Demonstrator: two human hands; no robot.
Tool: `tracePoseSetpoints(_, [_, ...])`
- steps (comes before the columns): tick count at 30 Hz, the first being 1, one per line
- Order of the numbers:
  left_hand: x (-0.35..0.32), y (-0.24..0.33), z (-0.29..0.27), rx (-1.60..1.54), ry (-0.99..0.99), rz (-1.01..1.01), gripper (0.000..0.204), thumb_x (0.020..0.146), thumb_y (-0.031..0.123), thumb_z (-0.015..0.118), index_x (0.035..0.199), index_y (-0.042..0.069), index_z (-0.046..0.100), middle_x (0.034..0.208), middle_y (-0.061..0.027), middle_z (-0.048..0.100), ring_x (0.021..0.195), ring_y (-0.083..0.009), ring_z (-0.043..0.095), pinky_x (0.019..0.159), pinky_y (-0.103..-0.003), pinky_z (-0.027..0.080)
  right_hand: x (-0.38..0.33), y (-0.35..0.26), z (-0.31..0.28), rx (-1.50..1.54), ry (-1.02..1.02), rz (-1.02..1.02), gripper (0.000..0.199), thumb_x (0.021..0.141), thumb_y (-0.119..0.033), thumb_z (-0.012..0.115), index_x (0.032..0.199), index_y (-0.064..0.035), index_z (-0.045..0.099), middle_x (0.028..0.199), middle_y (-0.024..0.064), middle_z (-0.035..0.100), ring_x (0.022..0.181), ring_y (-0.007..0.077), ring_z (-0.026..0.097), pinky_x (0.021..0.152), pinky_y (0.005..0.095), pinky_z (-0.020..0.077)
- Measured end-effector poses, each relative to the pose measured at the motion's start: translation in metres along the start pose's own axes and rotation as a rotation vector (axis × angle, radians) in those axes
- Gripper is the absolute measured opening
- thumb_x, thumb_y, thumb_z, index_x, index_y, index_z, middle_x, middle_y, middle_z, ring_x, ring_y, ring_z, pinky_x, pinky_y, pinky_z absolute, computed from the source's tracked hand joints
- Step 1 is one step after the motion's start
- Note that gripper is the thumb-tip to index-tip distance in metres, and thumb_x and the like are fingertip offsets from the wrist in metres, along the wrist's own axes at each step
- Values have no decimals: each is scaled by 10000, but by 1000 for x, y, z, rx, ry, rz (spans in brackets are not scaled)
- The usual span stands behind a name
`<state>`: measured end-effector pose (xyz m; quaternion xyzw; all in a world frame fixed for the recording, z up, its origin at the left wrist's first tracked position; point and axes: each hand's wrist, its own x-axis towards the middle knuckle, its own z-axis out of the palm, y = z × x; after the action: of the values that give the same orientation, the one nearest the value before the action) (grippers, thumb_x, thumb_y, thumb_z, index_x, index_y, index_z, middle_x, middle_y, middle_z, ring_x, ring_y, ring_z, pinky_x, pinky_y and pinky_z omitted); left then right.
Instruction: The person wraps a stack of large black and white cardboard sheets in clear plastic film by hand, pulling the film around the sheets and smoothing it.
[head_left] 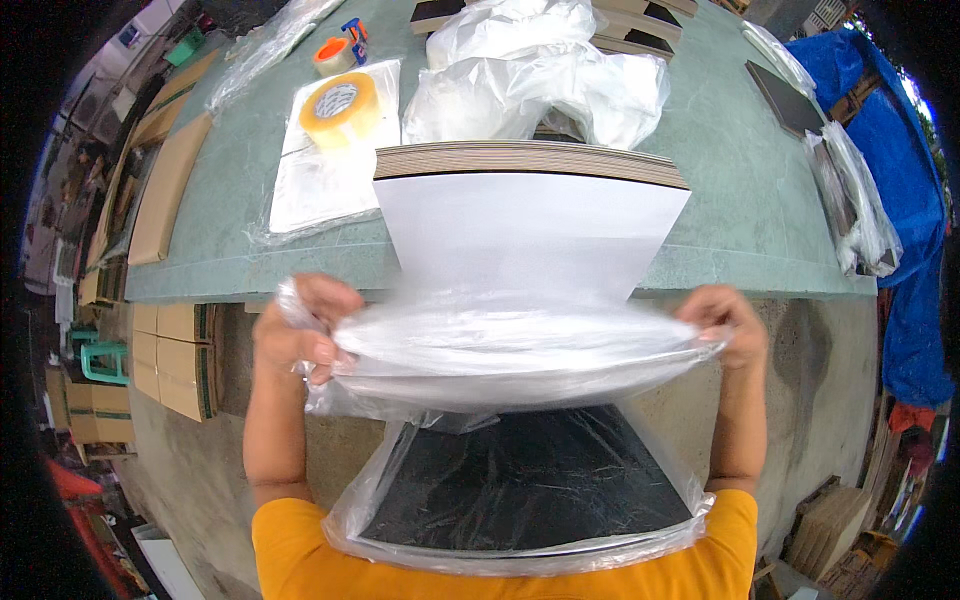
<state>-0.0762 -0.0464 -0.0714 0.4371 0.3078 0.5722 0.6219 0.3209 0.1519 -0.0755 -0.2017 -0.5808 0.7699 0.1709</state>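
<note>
My left hand (pixel 305 330) and my right hand (pixel 725 325) grip opposite sides of a clear plastic bag (pixel 530 350), stretching its gathered edge between them. The bag is blurred by motion. Beyond it, a thick stack of boards (pixel 525 230) with a white face and brown layered edges leans up at the table's near edge. The stack's lower end is hidden behind the bunched plastic. Below my hands, a black flat panel (pixel 525 480) shows through clear plastic, close against my yellow-orange shirt. Whether that panel belongs to the same stack I cannot tell.
On the green table (pixel 740 215) lie a large tape roll (pixel 340 108) on white plastic-wrapped sheets (pixel 325 190), a tape dispenser (pixel 340 52), crumpled plastic bags (pixel 530 80) and more boards (pixel 640 30). Cardboard boxes (pixel 175 365) stand lower left; a blue tarp (pixel 910 220) hangs right.
</note>
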Motion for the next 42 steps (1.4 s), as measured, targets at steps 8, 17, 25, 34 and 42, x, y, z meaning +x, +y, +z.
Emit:
tracePoseSetpoints(8, [-37,-118,-31,58,203,-659,307,603,224,645,804,3,577,734,-38,551,708,-139,511,621,-233,387,-13,173,-4,150,114,407,236,720,-207,624,846,-17,562,766,29,574,653,78,497,555,186,394])
tracePoseSetpoints(17, [-28,-67,-8,108,-101,-810,282,644,204,703,823,30,570,722,-25,546,650,-111,500,583,-235,392,-36,48,37,173,-157,742,173,740,-125,630,854,-44,528,713,11,564,462,31,411,354,170,293])
tracePoseSetpoints(25, [-42,-192,-37,1,646,-880,445,658,234,704,1026,55,531,872,-84,570,786,-170,541,693,-284,432,1,302,9,-536,794,278,310,746,-107,496,1040,-15,461,835,155,590,757,264,568,703,373,444])
tracePoseSetpoints(34, [-8,-25,13,670,-175,-322,341,749,256,624,987,24,548,926,-136,578,811,-266,571,717,-354,445,-14,54,26,-187,281,144,419,825,-371,492,890,31,590,853,196,606,817,330,591,699,397,455])
tracePoseSetpoints(42, [-11,-147,49,582,-386,-519,266,831,278,515,940,37,538,833,-113,552,759,-238,537,700,-341,408,8,115,94,-347,-770,216,555,871,-385,404,1286,-32,300,1351,148,259,1262,278,214,1024,440,128])
